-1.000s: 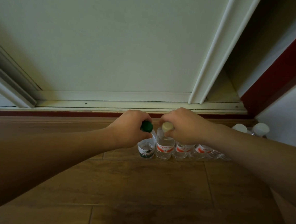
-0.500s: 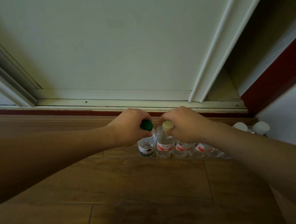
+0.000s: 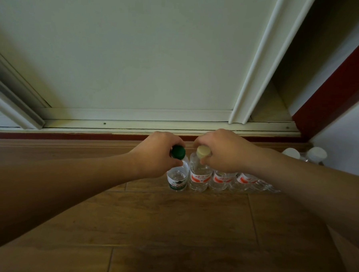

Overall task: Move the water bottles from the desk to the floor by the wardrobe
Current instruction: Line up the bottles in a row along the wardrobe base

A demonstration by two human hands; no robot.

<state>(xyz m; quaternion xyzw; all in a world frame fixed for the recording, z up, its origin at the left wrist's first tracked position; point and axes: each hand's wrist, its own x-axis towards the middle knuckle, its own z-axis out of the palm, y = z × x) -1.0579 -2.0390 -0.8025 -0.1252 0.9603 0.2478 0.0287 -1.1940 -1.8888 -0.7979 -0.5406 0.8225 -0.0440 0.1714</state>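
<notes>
Left grip [image 3: 154,155] curled round the neck of the green-capped bottle [image 3: 177,177]; right grip [image 3: 223,150] pinching the round top of the cream-capped bottle [image 3: 200,176]. Both of clear ribbed plastic, upright and touching on the wood-plank floor [image 3: 169,229], at the left end of a row of red-labelled bottles [image 3: 222,179] along the smooth pale wardrobe door [image 3: 137,50].
</notes>
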